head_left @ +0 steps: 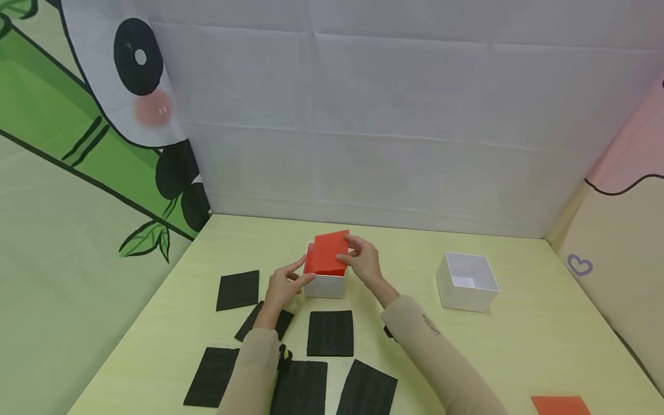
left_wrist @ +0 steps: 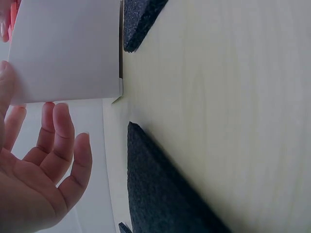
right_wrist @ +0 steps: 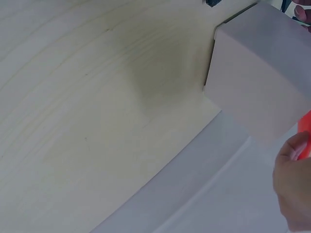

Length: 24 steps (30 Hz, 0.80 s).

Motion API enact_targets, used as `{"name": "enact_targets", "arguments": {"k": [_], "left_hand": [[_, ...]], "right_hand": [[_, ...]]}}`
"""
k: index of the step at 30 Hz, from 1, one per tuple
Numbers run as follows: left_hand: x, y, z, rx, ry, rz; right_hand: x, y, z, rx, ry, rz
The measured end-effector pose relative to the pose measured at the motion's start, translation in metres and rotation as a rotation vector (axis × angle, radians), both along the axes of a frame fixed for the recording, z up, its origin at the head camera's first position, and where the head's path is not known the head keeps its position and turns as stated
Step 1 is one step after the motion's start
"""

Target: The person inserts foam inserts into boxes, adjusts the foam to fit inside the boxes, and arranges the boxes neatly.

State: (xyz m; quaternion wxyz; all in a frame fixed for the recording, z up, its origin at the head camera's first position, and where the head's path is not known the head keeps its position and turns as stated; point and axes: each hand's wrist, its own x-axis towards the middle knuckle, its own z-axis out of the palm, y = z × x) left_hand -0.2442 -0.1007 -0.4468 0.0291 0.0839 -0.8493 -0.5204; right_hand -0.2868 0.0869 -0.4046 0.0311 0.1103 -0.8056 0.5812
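Observation:
A small white box [head_left: 324,287] stands at the middle of the table, its open top facing up. My left hand [head_left: 282,287] grips its near left corner, thumb on the near side and fingertips at the left side. Between thumb and fingers, my right hand [head_left: 365,264] pinches the right edge of a flat orange-red square [head_left: 329,252]. This square is tilted over the box opening, and more orange-red shows inside the box beneath it. In the right wrist view, only a strip of the orange-red square [right_wrist: 304,124] appears by the thumb.
Several flat black foam squares lie near the arms, among them one at the left [head_left: 238,290] and one before the box [head_left: 330,334]. To the right stands another open white box [head_left: 469,295]. An orange-red piece [head_left: 561,405] lies at the near right. A white cloth wall [head_left: 363,173] rises behind.

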Motion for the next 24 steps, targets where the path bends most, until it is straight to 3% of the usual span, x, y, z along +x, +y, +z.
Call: {"name": "enact_targets", "arguments": {"k": [24], "left_hand": [[0.0006, -0.0001, 0.0005, -0.018, -0.017, 0.009]], "right_hand": [[-0.0008, -0.0101, -0.0107, 0.25, 0.059, 0.003]]}}
